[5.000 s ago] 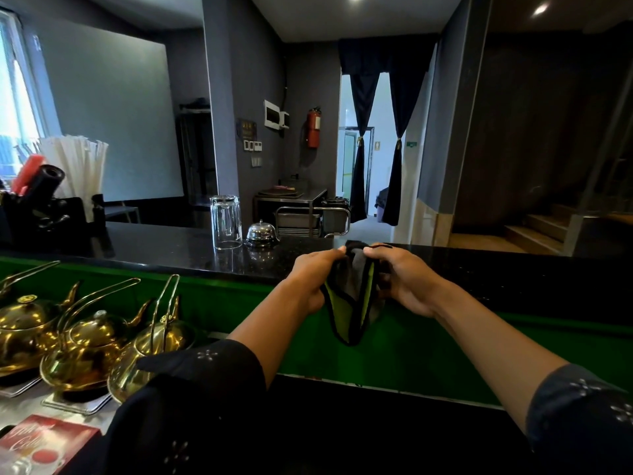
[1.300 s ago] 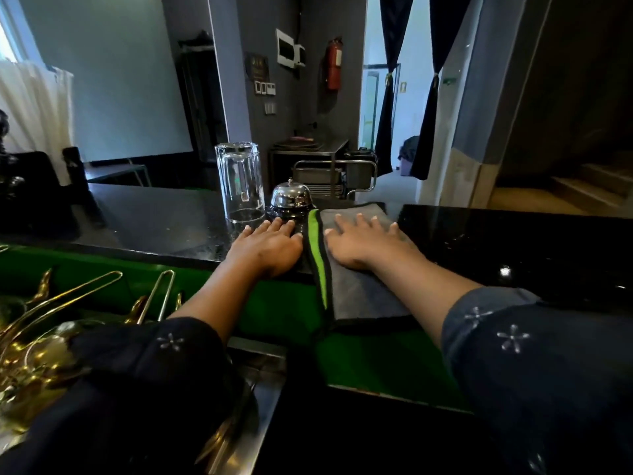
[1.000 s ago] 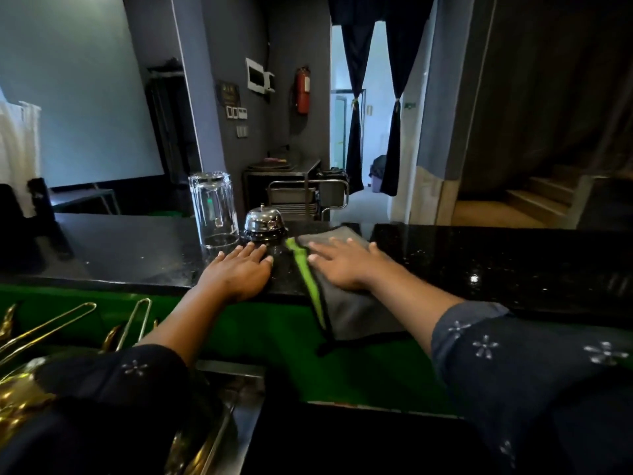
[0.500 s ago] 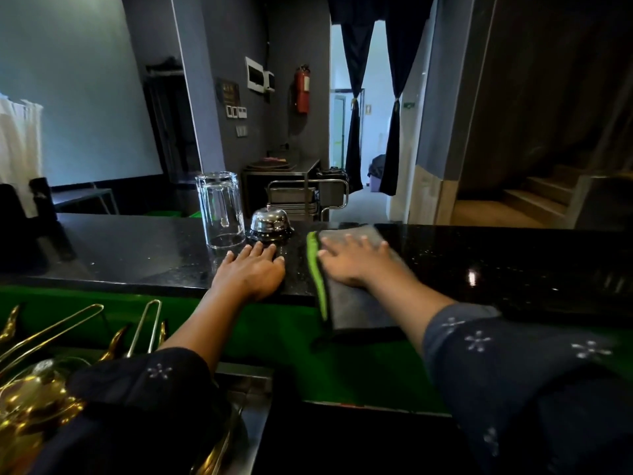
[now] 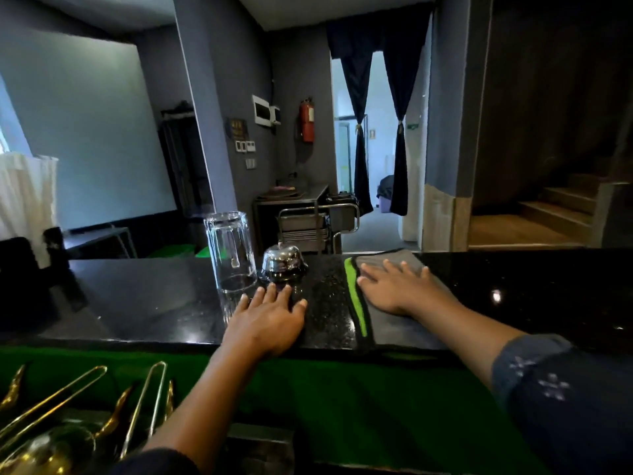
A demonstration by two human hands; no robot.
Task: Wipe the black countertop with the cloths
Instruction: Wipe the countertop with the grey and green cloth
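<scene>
The right hand (image 5: 394, 289) lies palm down, fingers spread flat, on a grey cloth (image 5: 397, 320) with a bright green edge; it presses the cloth rather than gripping it. The cloth is spread on the black countertop (image 5: 154, 303), its green edge on the side toward the left hand, its far end reaching past the fingertips toward the back edge of the counter and its near end reaching the counter's front edge beneath the forearm. The left hand (image 5: 265, 320) rests open and flat on the bare countertop, holding nothing, well clear of the cloth with a strip of speckled black stone between them. Just beyond the left fingertips stands a chrome call bell (image 5: 283, 264), and beside that, further to the left, an upturned clear glass (image 5: 231, 252), both on the counter. Below the counter's front edge, under both forearms, runs a green panel (image 5: 342, 399). Down near the left elbow sit brass teapots (image 5: 51, 447) with tall looped handles, partly cut off by the frame. The sleeves (image 5: 555, 389) are dark blue with small pale flower marks.
</scene>
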